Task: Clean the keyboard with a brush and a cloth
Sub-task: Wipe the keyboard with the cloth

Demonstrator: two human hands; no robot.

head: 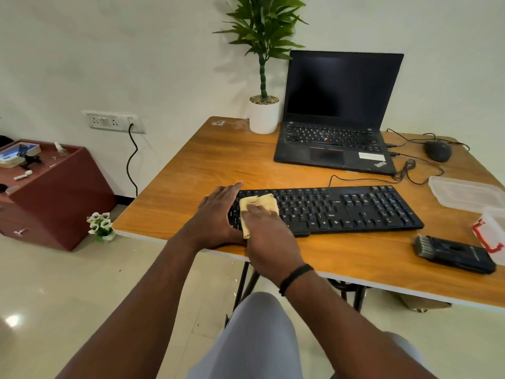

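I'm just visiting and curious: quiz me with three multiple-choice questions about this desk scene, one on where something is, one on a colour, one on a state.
1. Where does the brush lie?
A. on the laptop
B. on the table, right of the keyboard
C. on the floor

2. What colour is the cloth?
A. pale yellow
B. blue
C. red

3. What state is the laptop in?
A. lid closed
B. open, screen lit
C. open, screen dark

Answers: 1 B, it rests on the table past the right end of the keyboard. 2 A, the cloth under the right hand looks yellowish. 3 C, the lid stands up and the screen is black.
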